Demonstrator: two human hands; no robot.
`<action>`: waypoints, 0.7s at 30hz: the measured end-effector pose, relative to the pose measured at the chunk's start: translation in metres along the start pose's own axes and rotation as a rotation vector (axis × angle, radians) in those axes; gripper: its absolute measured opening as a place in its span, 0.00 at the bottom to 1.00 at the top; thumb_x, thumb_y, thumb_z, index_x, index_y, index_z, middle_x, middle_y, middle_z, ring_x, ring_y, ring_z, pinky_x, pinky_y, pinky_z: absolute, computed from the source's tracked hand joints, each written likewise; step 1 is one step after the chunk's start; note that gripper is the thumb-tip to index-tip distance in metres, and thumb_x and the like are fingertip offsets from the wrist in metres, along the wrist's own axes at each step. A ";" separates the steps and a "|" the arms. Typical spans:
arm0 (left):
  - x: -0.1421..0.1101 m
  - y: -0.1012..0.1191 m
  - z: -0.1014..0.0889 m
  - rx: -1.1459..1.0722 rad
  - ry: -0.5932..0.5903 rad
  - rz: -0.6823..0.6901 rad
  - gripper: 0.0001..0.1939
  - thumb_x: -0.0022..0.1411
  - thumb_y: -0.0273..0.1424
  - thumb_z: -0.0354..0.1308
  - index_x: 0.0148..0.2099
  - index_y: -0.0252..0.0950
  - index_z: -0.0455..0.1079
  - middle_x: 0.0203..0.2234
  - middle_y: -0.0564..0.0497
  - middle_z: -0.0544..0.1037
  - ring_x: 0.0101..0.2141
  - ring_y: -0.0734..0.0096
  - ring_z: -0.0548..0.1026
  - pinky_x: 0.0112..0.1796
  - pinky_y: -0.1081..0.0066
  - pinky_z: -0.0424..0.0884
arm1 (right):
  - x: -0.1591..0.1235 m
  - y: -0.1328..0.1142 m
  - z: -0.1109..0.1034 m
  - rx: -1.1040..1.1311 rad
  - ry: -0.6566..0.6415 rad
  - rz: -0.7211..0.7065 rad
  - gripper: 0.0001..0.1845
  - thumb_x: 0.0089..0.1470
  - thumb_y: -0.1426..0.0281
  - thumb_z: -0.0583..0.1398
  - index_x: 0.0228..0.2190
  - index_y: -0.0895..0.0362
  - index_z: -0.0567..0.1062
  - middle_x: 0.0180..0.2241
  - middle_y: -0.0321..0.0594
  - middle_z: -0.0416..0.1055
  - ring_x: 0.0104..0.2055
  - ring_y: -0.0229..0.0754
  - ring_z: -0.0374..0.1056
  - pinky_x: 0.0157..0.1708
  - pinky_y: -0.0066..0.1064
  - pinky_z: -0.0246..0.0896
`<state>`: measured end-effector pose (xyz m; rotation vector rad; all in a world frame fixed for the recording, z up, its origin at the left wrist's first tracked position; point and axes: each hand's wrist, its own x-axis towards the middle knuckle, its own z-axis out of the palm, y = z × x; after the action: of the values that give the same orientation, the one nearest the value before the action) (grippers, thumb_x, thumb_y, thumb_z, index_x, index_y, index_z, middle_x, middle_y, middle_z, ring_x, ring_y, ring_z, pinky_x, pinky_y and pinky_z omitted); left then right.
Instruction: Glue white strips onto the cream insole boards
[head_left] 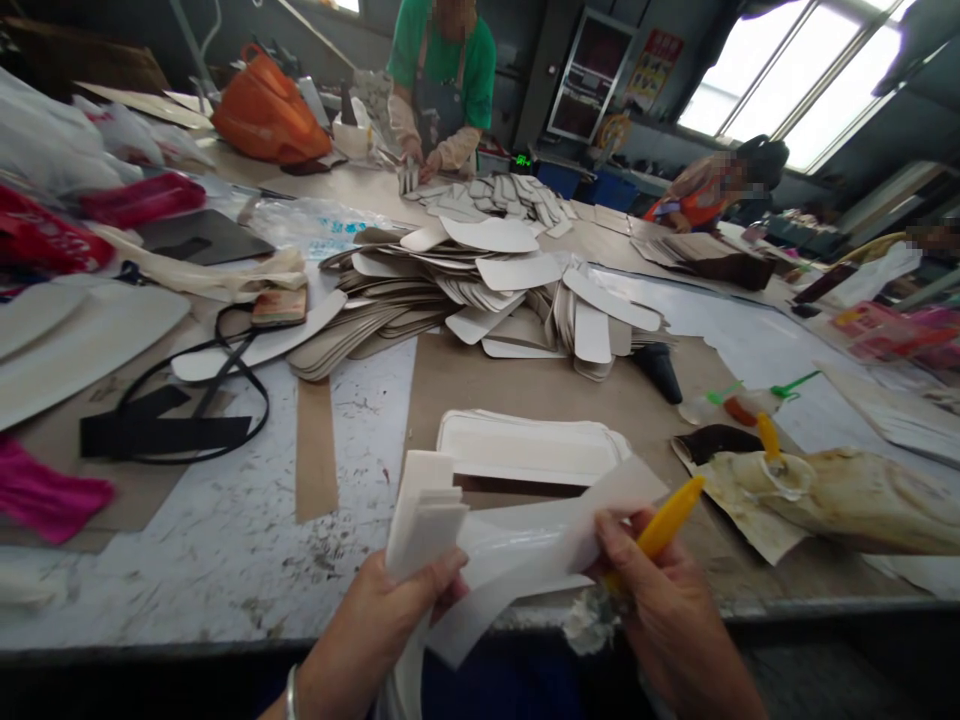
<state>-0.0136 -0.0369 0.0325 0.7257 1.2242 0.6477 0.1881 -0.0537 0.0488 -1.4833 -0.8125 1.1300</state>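
Observation:
My left hand (401, 615) is closed around a small stack of white strips (427, 510), thumb across the front. A translucent white sheet (517, 545) stretches from that hand to my right hand (664, 600), which pinches its far end. The same right hand also grips a yellow-handled brush (671, 518); its lower end is covered in whitish, clotted matter (592, 618). Just beyond the sheet lies a stack of white curved-edge pieces (532, 445) on brown board (480, 380). Some fingers of both hands are hidden behind what they hold.
A large heap of white and grey cut pieces (465, 280) spreads across the table. Glue bottles (742, 400) and a stained container with a yellow stick (780, 475) stand at right. Black straps (169, 435) lie left. A person in green (442, 90) works opposite; another (712, 190) sits further right.

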 end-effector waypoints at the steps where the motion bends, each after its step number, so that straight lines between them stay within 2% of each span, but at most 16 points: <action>1: 0.000 -0.001 -0.003 0.029 0.072 0.009 0.17 0.47 0.44 0.58 0.21 0.33 0.69 0.16 0.51 0.72 0.22 0.70 0.68 0.27 0.72 0.64 | -0.001 -0.006 -0.012 -0.010 -0.010 0.007 0.15 0.44 0.58 0.63 0.28 0.56 0.69 0.23 0.37 0.69 0.26 0.40 0.65 0.26 0.30 0.64; 2: 0.002 -0.003 -0.006 0.049 0.135 0.015 0.17 0.47 0.44 0.58 0.21 0.33 0.69 0.13 0.53 0.70 0.21 0.71 0.67 0.26 0.72 0.63 | -0.002 -0.012 -0.023 -0.040 -0.046 0.011 0.15 0.44 0.58 0.62 0.27 0.56 0.70 0.23 0.38 0.70 0.26 0.40 0.66 0.26 0.30 0.64; 4: 0.006 -0.008 -0.009 0.050 0.211 0.006 0.17 0.47 0.43 0.57 0.28 0.32 0.70 0.10 0.56 0.68 0.18 0.73 0.65 0.24 0.73 0.61 | -0.008 -0.024 -0.042 -0.109 -0.129 0.047 0.15 0.46 0.57 0.60 0.24 0.56 0.70 0.21 0.40 0.70 0.24 0.40 0.65 0.25 0.29 0.63; 6: 0.011 -0.013 -0.010 0.047 0.203 -0.037 0.20 0.46 0.42 0.58 0.35 0.30 0.69 0.09 0.58 0.67 0.16 0.73 0.63 0.22 0.73 0.59 | -0.013 -0.034 -0.053 -0.165 -0.197 0.156 0.16 0.48 0.56 0.58 0.22 0.56 0.69 0.16 0.38 0.66 0.19 0.37 0.61 0.19 0.26 0.58; 8: 0.017 -0.016 -0.009 0.082 0.143 -0.079 0.20 0.44 0.41 0.58 0.34 0.29 0.69 0.08 0.57 0.67 0.14 0.74 0.63 0.20 0.73 0.59 | -0.012 -0.038 -0.053 -0.275 -0.307 0.247 0.16 0.48 0.56 0.58 0.22 0.56 0.69 0.13 0.33 0.60 0.15 0.34 0.55 0.15 0.24 0.51; 10: 0.022 -0.017 -0.006 0.149 0.076 -0.099 0.16 0.44 0.41 0.57 0.26 0.30 0.69 0.08 0.54 0.67 0.13 0.74 0.63 0.19 0.73 0.58 | -0.005 -0.034 -0.043 -0.489 -0.460 0.184 0.16 0.47 0.56 0.58 0.21 0.56 0.68 0.14 0.32 0.60 0.16 0.34 0.54 0.16 0.24 0.50; 12: 0.027 -0.015 -0.004 0.193 0.028 -0.114 0.16 0.45 0.41 0.57 0.17 0.33 0.65 0.07 0.53 0.67 0.12 0.75 0.62 0.18 0.73 0.57 | 0.008 -0.024 -0.025 -0.747 -0.583 0.006 0.14 0.49 0.60 0.56 0.21 0.56 0.68 0.18 0.33 0.64 0.20 0.36 0.58 0.22 0.26 0.53; 14: 0.031 -0.013 -0.001 0.192 -0.001 -0.132 0.16 0.46 0.39 0.55 0.15 0.34 0.63 0.07 0.53 0.66 0.12 0.75 0.62 0.17 0.73 0.56 | 0.022 -0.012 -0.006 -0.942 -0.657 -0.100 0.11 0.52 0.65 0.53 0.23 0.56 0.69 0.21 0.34 0.67 0.24 0.37 0.61 0.25 0.27 0.53; 17: 0.033 -0.009 0.001 0.165 -0.019 -0.143 0.13 0.46 0.36 0.55 0.16 0.35 0.64 0.07 0.54 0.66 0.12 0.75 0.62 0.18 0.74 0.56 | 0.039 0.001 0.018 -1.126 -0.721 -0.138 0.09 0.52 0.68 0.53 0.25 0.56 0.71 0.22 0.34 0.69 0.24 0.37 0.62 0.25 0.26 0.50; 21: 0.033 -0.006 0.001 0.143 -0.034 -0.160 0.14 0.46 0.33 0.53 0.13 0.35 0.62 0.08 0.54 0.67 0.13 0.76 0.62 0.19 0.74 0.58 | 0.051 0.005 0.032 -1.303 -0.734 -0.156 0.10 0.51 0.66 0.55 0.26 0.57 0.73 0.23 0.36 0.71 0.25 0.38 0.65 0.24 0.26 0.49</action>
<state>-0.0054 -0.0152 0.0090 0.7458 1.2914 0.4176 0.1737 0.0025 0.0322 -1.9080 -2.4461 1.0266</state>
